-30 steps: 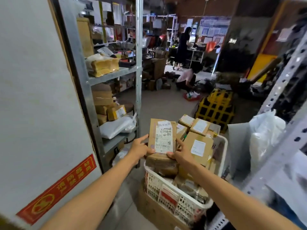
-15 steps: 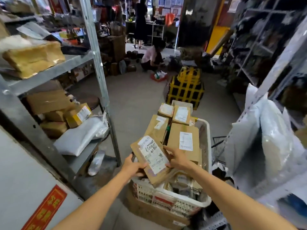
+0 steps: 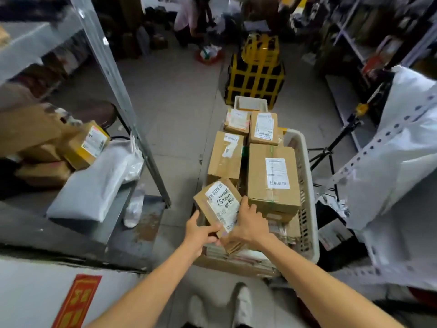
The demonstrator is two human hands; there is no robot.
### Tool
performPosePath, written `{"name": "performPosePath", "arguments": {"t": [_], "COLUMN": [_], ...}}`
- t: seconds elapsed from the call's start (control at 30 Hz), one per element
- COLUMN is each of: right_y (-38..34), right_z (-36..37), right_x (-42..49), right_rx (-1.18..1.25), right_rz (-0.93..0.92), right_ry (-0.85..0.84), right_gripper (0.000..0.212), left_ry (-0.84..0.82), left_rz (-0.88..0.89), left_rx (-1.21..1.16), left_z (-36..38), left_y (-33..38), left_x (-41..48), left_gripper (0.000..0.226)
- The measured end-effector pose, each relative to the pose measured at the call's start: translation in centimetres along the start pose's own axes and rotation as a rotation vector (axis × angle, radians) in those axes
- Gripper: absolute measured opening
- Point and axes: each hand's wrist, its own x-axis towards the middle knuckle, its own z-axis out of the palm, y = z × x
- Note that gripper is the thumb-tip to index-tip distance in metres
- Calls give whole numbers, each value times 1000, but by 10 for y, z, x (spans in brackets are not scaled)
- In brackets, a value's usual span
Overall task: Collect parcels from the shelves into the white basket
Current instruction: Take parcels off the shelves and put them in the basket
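Both hands hold one small brown parcel [image 3: 218, 204], tilted over the near end of the white basket [image 3: 308, 176], at about 6 o'clock from the middle of the view. The left hand [image 3: 201, 233] takes its lower left edge, thumb on top and fingers curled beneath. The right hand [image 3: 249, 224] lies over its right side, fingers on the edge of the white label with handwriting, so each grip holds the parcel. In the basket, at the parcel's 12 o'clock, stands a taped box [image 3: 225, 157], and at its 2 o'clock a large box [image 3: 272, 176]. Two smaller boxes [image 3: 263, 127] sit at the far end. At 9 o'clock a metal shelf [image 3: 113, 223] carries a grey mailer bag [image 3: 94, 185] and, touching it, a yellow-edged box [image 3: 87, 144]. At 12 o'clock, beyond the basket, a yellow-and-black crate [image 3: 256, 76] stands on the floor. A white bag [image 3: 402, 162] fills 3 o'clock.
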Motion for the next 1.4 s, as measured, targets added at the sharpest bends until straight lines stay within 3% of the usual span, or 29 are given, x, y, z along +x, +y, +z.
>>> {"name": "performPosePath", "arguments": {"t": [0.2,0.27,0.33,0.4,0.5,0.67,0.93,1.4], "right_y": [-3,5,14,21,27,37,59,80], "right_z": [-3,-10,-14,-14,-15,-15,3,36], "right_x": [17,24,30,32,34,36,47,75], "right_rx": [-132,-176,-237,-297,-351,-439,-470,-415], "right_rz": [-66,-130,-205,-268,-322,-378,-416,-312], "right_ry": [-6,-43,-70,-87,-104,-142,-100,-216], "right_gripper": [134,131,135,139,141,146,140,128], "left_ry": [-45,-17,120,181,-91,-354,-358,-482], "left_rz": [-56,-58,103,357,652,852,853,598], "left_rx": [-84,1,298,802,1407,1877,1933,1878], "left_z": [-7,-14,-24,-35,-35,-8,7,23], "left_y": [-10,-11,-9,-1,18,36,23,-10], "left_x": [9,9,11,14,27,54,71,108], "left_gripper": [86,93,102,109,113,129,127,125]}}
